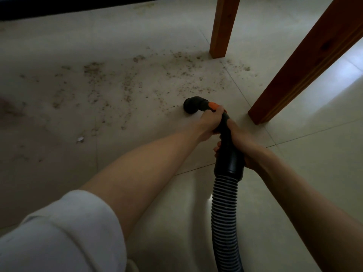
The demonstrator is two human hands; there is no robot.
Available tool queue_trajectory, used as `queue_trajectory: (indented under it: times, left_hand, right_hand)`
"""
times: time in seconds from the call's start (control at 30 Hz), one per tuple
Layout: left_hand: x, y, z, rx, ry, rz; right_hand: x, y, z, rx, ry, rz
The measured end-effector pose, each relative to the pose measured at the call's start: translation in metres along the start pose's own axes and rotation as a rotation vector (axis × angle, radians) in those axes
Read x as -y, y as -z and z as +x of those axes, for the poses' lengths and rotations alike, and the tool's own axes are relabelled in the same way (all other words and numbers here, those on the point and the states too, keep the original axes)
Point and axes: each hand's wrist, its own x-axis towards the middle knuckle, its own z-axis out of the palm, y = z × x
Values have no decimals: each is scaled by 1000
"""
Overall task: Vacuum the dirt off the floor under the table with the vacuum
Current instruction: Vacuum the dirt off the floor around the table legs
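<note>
1. Dirt (125, 85) lies scattered over the tiled floor (59, 46) in a wide band, from the dim far left across to the base of the far table leg (223, 26). A pale scrap (80, 139) sits apart at lower left.
2. Judging by that spread, most of the job is left: the whole left and middle of the band looks untouched, and specks also lie just right of the far leg.
3. At lower left a white sleeve (59, 232) is pushed up the left arm, which reaches forward to the vacuum.
4. The nozzle (191, 107), a black elbow, points down at the floor at the near right edge of the dirt. Whether it touches the tiles I cannot tell.
5. The left hand (211, 122) grips the black tube just behind the orange button (213, 105), fingers curled round it.
6. The right hand (239, 140) holds the tube lower down, fingers (217, 149) wrapped under it, just above the ribbed hose (225, 213), which runs down out of view.
7. The near leg (306, 61) stands just right of the hands; tiles around it look mostly clean.
</note>
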Motion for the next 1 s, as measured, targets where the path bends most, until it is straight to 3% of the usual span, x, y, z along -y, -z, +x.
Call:
queue_trajectory:
  times: [0.43,0.73,1.0]
  left_hand:
    - [-22,15,22,-89,5,-31]
    - [-9,25,14,-123,21,-77]
    - [-5,16,-3,-41,41,-96]
  right_hand:
    - [24,-28,24,-103,54,7]
    - [25,-19,15,69,-104,64]
    - [16,-12,-3,-9,-69,-48]
